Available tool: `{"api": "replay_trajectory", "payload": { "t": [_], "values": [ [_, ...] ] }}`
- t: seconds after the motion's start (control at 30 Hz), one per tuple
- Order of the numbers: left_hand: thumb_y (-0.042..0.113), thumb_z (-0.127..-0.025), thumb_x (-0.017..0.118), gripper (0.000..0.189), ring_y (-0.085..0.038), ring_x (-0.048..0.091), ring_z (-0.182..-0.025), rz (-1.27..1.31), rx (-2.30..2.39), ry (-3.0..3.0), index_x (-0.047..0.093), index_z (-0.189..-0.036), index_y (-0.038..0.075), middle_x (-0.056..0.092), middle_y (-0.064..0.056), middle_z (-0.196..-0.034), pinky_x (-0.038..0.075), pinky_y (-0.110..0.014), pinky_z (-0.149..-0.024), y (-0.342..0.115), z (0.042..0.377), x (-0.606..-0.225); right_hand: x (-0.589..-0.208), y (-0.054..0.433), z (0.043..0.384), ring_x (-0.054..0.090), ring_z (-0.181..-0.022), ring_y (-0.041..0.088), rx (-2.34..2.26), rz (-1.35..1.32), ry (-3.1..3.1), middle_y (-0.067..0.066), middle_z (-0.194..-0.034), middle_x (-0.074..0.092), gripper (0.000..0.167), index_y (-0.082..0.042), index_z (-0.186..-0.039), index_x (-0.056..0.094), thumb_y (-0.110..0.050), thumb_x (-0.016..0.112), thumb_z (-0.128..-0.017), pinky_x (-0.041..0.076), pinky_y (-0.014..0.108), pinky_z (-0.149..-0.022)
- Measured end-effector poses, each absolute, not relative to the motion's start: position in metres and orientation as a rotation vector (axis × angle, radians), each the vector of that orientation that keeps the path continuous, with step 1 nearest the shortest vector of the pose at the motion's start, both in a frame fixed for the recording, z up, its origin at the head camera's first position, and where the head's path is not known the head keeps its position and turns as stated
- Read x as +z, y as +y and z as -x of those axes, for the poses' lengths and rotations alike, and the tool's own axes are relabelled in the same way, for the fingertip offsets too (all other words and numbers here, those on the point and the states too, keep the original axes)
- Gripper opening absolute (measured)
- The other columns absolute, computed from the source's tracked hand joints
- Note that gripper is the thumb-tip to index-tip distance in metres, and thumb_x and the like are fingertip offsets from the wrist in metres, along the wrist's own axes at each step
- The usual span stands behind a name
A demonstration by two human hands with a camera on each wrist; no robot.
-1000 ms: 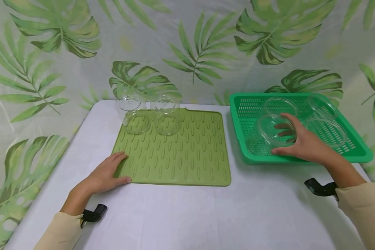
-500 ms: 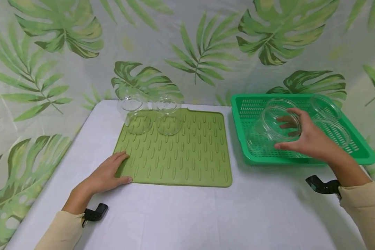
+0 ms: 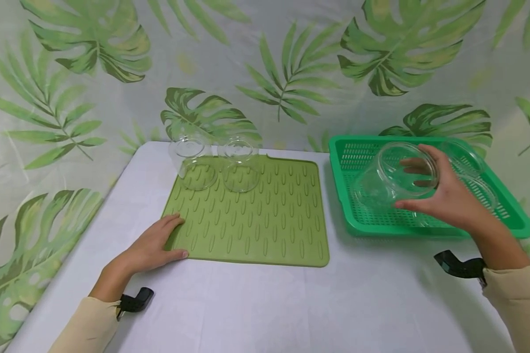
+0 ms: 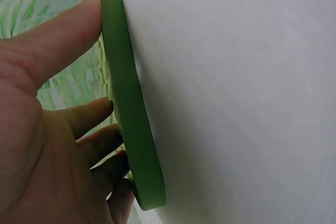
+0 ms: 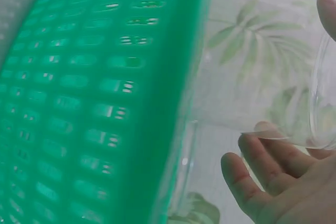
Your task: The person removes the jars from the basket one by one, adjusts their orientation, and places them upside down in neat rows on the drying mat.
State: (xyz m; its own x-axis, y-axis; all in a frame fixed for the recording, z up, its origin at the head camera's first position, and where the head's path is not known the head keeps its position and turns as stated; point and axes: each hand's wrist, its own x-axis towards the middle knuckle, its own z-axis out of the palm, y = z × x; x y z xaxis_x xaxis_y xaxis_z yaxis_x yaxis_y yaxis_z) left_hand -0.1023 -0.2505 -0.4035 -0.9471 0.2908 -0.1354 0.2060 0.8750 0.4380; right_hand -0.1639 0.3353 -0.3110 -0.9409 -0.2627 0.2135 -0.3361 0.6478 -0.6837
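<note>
My right hand (image 3: 452, 198) grips a clear cup (image 3: 373, 184), thumb on the near side and fingers on the far side. Tilted, the cup hangs over the green basket (image 3: 346, 218); its wall (image 5: 236, 98) shows beside the fingers in the right wrist view. My left hand (image 3: 146, 247) rests at the front left corner of a green ridged mat (image 3: 265, 220). In the left wrist view its straight fingertips and thumb touch the edge of the mat (image 4: 126, 87). Side by side at the mat's back left stand two clear cups (image 3: 198, 171) (image 3: 240, 174).
More clear cups (image 3: 470, 164) lie in the right part of the basket, partly behind my right hand. A white cloth (image 3: 265, 309) covers the table. Leaf-printed fabric (image 3: 300, 59) hangs behind and along the left side.
My right hand has lifted the clear cup up and slightly right from among the cups in the basket. The left hand stays on the mat; the view has shifted slightly.
</note>
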Motion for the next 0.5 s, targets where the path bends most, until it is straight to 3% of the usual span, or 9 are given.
{"api": "replay_trajectory", "payload": {
  "t": [0.17,0.33,0.5],
  "values": [
    [0.039,-0.086,0.075,0.083,-0.051,0.027,-0.144,-0.378,0.628,2.850,0.038,-0.148,-0.001,0.031,-0.027,-0.157,0.028,-0.067,-0.115,-0.250,0.102,-0.404,-0.303,0.335,0.164,0.052,-0.113,-0.013,1.278,-0.532,-2.645,-0.024,-0.132,0.051,0.114,-0.021,-0.155,0.015,0.015,0.081,-0.069,0.041,0.000,-0.085],
    [0.039,-0.085,0.076,0.083,-0.051,0.028,-0.144,-0.374,0.617,2.854,0.038,-0.148,-0.001,0.031,-0.027,-0.157,0.029,-0.067,-0.114,-0.250,0.101,-0.404,-0.294,0.335,0.160,0.050,-0.114,-0.011,1.300,-0.496,-2.629,-0.021,-0.133,0.050,0.113,-0.025,-0.157,0.011,0.012,0.079,-0.074,0.040,0.001,-0.085],
    [0.038,-0.085,0.076,0.083,-0.051,0.027,-0.144,-0.377,0.621,2.855,0.038,-0.148,-0.001,0.031,-0.027,-0.157,0.028,-0.067,-0.115,-0.250,0.101,-0.403,-0.289,0.332,0.159,0.047,-0.120,-0.007,1.271,-0.475,-2.533,-0.020,-0.133,0.049,0.113,-0.023,-0.155,0.016,0.016,0.079,-0.070,0.040,0.001,-0.089]
  ]
}}
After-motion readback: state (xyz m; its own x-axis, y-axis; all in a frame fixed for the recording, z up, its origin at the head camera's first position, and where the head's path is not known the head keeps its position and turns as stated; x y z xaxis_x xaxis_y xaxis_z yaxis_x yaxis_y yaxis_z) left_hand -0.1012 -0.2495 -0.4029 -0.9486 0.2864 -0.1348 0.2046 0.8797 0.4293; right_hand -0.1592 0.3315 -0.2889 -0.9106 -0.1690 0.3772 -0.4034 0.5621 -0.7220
